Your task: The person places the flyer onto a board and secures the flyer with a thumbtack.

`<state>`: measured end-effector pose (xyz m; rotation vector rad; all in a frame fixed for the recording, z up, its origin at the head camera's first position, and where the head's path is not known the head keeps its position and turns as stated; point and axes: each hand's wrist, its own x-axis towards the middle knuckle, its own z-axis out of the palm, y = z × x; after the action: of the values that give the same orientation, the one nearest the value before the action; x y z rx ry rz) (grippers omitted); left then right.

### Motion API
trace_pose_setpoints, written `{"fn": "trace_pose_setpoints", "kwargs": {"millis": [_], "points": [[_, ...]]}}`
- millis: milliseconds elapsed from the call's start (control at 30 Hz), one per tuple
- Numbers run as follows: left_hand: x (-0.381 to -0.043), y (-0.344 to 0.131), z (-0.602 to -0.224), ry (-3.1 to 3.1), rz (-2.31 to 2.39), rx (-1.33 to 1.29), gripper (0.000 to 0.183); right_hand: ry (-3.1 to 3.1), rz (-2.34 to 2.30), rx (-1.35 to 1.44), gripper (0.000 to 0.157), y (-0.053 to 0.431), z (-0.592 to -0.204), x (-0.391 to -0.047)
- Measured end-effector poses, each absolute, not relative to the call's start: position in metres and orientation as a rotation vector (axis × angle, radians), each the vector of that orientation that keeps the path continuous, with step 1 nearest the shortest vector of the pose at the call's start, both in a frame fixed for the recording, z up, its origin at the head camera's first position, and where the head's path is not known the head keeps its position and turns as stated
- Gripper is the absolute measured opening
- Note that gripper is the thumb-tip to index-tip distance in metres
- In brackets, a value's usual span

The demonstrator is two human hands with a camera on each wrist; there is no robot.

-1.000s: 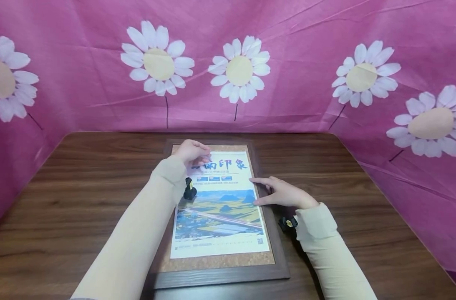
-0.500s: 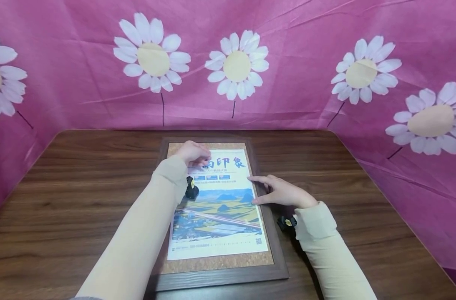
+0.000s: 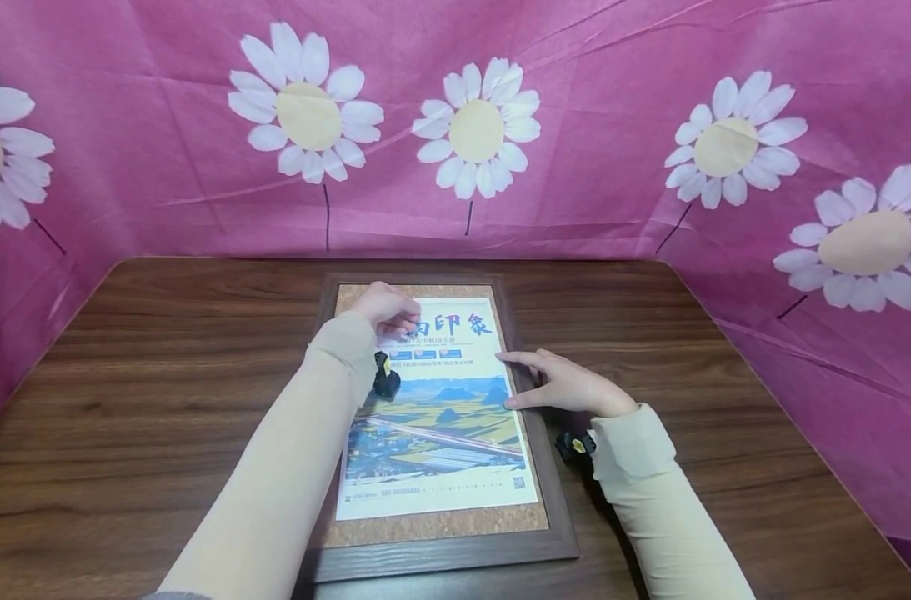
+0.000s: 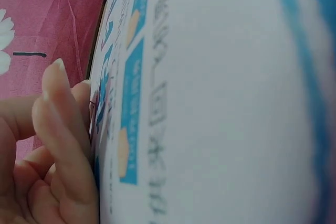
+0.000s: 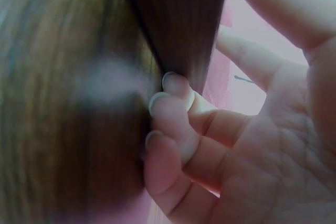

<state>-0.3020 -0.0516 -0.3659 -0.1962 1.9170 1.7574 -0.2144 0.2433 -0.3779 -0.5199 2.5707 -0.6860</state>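
A printed poster with large characters and a painted landscape lies on a cork board in a dark wooden frame. My left hand is over the poster's upper left part, fingers bent and fingertips close to the paper. In the left wrist view a thin dark mark shows beside those fingertips; whether they pinch anything is hidden. My right hand lies at the frame's right side, its thumb and forefinger spread onto the poster's edge. Its other fingers bend against the frame's outer side in the right wrist view.
A brown wood-grain table lies under the frame. Pink cloth printed with white daisies hangs around its back and sides. A small black wrist camera is beside the right cuff, and another black camera is over the poster.
The head view has shifted slightly. Both hands keep nearly the same place on the poster and frame; the left fingers shift only a little.
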Motion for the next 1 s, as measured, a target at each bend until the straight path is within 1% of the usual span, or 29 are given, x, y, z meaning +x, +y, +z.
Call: {"fn": "trace_pose_setpoints", "kwargs": {"millis": [133, 300, 433, 633, 867, 1000], "points": [[-0.296, -0.052, -0.36, 1.903, 1.765, -0.24, 0.024, 2.564, -0.689, -0.531, 0.077, 0.243, -0.378, -0.213], [-0.291, -0.052, -0.352, 1.916, 1.745, -0.272, 0.018, 2.56, -0.701, -0.54, 0.078, 0.242, -0.376, -0.212], [-0.291, -0.051, -0.351, 1.929, 1.727, -0.27, 0.021, 2.556, -0.699, -0.532, 0.078, 0.242, -0.374, -0.212], [-0.292, -0.055, -0.353, 1.908, 1.753, -0.254, 0.018, 2.551, -0.696, -0.551, 0.078, 0.24, -0.373, -0.214], [-0.294, -0.06, -0.363, 1.824, 1.822, -0.167, 0.031, 2.547, -0.687, -0.558, 0.077, 0.238, -0.377, -0.217], [-0.298, -0.059, -0.363, 1.956, 1.816, -0.051, 0.036, 2.557, -0.692, -0.545, 0.076, 0.241, -0.38, -0.218]]}}
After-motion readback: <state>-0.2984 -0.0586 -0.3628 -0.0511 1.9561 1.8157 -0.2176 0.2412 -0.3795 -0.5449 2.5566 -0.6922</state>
